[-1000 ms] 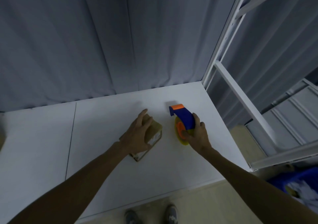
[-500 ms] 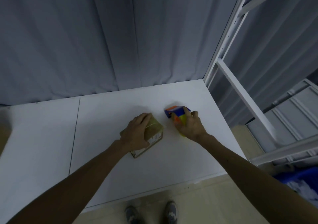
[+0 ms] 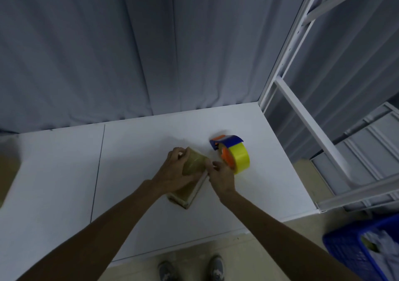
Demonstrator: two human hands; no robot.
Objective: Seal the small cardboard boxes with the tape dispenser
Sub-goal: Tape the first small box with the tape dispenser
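Observation:
A small brown cardboard box [image 3: 195, 162] lies on the white table [image 3: 140, 151], a shiny strip of tape across its top. My left hand [image 3: 174, 172] grips the box from the left, fingers curled over its far edge. My right hand [image 3: 221, 176] is at the box's right edge, fingertips pressing on the tape there. The tape dispenser [image 3: 234, 154], blue and orange with a yellow roll, stands on the table just right of the box, free of both hands.
A white metal rack frame [image 3: 302, 116] rises at the table's right edge. A blue plastic basket [image 3: 354, 250] sits on the floor at lower right. Grey curtain hangs behind the table. A brown blurred object [image 3: 8, 168] shows at far left. My shoes are below the front edge.
My right hand let go of the tape dispenser, which now stands on the table, and moved left to the box's right edge. My left hand stayed on the box.

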